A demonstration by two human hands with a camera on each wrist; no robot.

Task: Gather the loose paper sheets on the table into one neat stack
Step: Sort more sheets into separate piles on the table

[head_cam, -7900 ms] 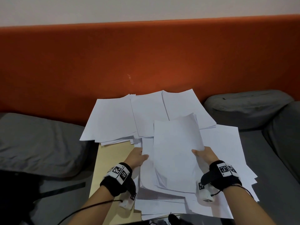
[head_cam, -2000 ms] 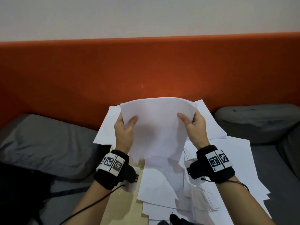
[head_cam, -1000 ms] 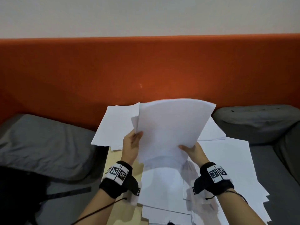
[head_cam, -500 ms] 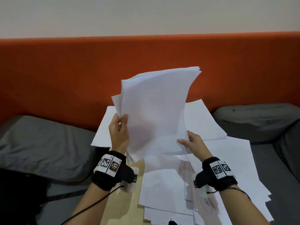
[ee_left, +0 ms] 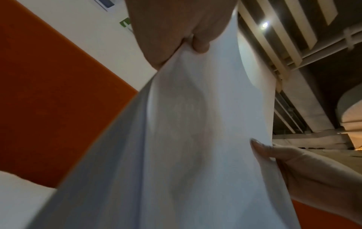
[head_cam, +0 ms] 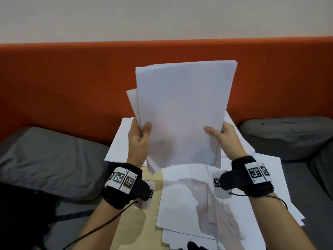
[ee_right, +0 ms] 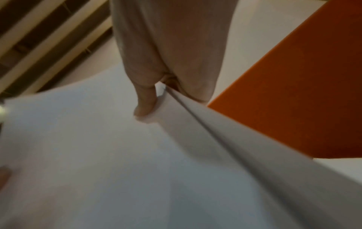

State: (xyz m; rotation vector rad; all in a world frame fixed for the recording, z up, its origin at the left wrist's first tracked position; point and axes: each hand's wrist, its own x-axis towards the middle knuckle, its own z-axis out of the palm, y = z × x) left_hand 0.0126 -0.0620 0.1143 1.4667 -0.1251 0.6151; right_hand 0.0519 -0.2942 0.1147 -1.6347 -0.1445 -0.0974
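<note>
Both hands hold a bundle of white paper sheets upright above the table. My left hand pinches its left edge, thumb on the front, and the same bundle fills the left wrist view. My right hand pinches the right edge, its thumb lying on the front sheet. One sheet sticks out at the bundle's left side. Loose white sheets lie spread on the wooden table below, with more sheets behind the bundle.
An orange padded backrest runs behind the table. Grey cushions lie at the left and at the right. Cables run from the wrist bands along both forearms.
The bundle has straightened from a leftward tilt to upright. My right hand rose from the bundle's lower edge to its right edge, level with my left hand.
</note>
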